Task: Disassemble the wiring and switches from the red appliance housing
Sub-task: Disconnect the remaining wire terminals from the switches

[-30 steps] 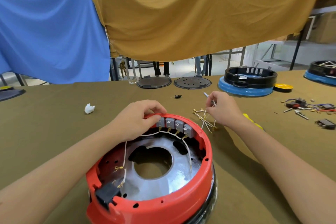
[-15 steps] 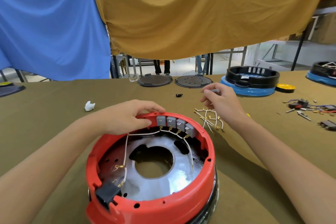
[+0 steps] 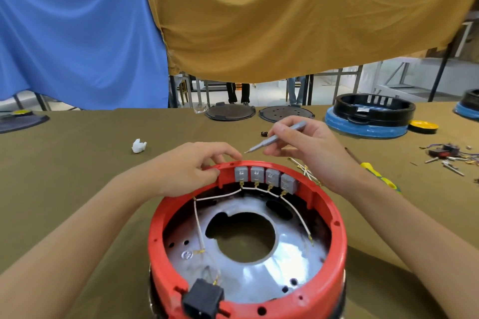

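Left hand (image 3: 191, 168) gripping red housing (image 3: 334, 215) rim beside four grey switches (image 3: 264, 178); right hand (image 3: 308, 147) pinching one slim grey tool (image 3: 274, 139), seemingly a screwdriver, just above.

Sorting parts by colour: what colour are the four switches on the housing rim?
Grey, the switches, clearest in the head view.

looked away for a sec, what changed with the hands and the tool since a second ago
The right hand lifted off the loose wires on the table and swung left toward the housing, now holding a grey screwdriver with its tip just above the rim. The left hand slid slightly left along the rim, uncovering the first switch. All four switches and their white wiring stayed in place.
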